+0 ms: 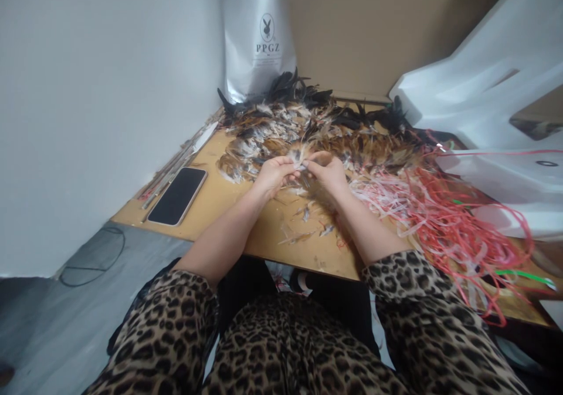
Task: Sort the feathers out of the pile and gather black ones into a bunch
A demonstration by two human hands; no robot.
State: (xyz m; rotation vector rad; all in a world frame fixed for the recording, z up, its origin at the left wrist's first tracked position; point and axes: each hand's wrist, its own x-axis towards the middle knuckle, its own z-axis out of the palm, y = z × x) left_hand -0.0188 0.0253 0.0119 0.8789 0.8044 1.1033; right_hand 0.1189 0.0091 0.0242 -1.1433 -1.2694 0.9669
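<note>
I have desk (264, 230) room down to its lower-centre edge; mid-frame, my hands (277, 173) (329, 173) pinch a feather tuft (299, 153) between them.

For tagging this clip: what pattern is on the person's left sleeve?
The left sleeve has a dark-on-tan leopard print, best seen in the head view.

On the table (272, 230), a phone (177, 196) lies left of the feathers (281, 122) (strings (457, 230) lie right), a bag (264, 37) behind.
</note>
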